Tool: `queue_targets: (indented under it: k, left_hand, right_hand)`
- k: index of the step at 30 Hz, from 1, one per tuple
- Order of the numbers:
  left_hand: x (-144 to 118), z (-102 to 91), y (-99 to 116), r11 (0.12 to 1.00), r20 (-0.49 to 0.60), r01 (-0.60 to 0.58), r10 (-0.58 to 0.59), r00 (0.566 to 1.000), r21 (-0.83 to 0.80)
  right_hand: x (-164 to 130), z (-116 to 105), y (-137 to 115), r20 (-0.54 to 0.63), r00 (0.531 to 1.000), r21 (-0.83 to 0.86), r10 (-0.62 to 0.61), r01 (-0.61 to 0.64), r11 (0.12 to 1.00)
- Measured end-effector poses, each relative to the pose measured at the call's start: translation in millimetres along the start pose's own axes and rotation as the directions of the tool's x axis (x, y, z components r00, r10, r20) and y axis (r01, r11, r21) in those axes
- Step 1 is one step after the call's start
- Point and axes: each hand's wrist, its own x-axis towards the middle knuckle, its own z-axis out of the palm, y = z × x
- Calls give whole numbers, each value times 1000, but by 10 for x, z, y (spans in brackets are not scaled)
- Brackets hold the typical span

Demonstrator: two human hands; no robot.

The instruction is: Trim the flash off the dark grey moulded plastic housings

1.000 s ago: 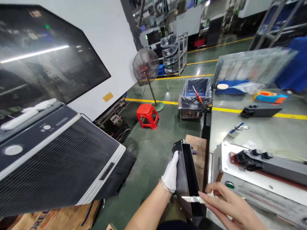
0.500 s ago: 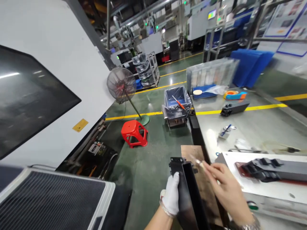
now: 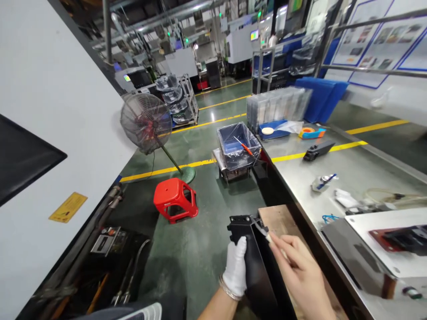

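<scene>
My left hand, in a white glove, grips the side of a long black metal housing with its thumb on the face. The housing points away from me, and small screws or holes show on its far end plate. My bare right hand is closed round a slim hand tool with a pale handle and a thin metal tip. That tip is at the housing's upper right corner, apparently touching it; its exact kind is too small to make out. A brown board lies beneath and to the right.
A metal workbench on the right carries a dark part, a small bottle and a tape dispenser. Ahead stand a plastic-lined bin with an orange-handled tool, a red stool and a fan.
My right hand has brought the tool's tip left onto the housing's corner. My left hand keeps its grip. The camera view has turned to the right.
</scene>
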Motion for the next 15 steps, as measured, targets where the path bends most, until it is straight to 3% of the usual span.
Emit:
queue_targets:
  k: [2, 3, 7, 9, 12, 15]
  left_hand:
    - [-23, 20, 65, 998, 127, -41, 45, 991, -37]
    - [-43, 41, 96, 996, 220, 1, 18, 975, -88]
    - [-161, 174, 189, 916, 469, 365, -253, 846, -164]
    - [-230, 245, 204, 892, 513, 433, -313, 799, -130]
    - [-300, 313, 208, 906, 528, 410, -298, 795, -105]
    - [-305, 339, 248, 916, 524, 385, -272, 807, -117]
  right_hand:
    - [32, 1, 25, -37, 997, -17, 63, -63, 998]
    - [45, -3, 31, -48, 995, -13, 91, -91, 996]
    - [12, 45, -43, -27, 991, 56, 133, -131, 990]
    - [-50, 106, -114, -65, 991, 79, 118, -113, 990]
    - [-129, 136, -212, -94, 994, 100, 56, -47, 994]
    - [-124, -42, -284, 68, 998, 156, -13, 2, 988]
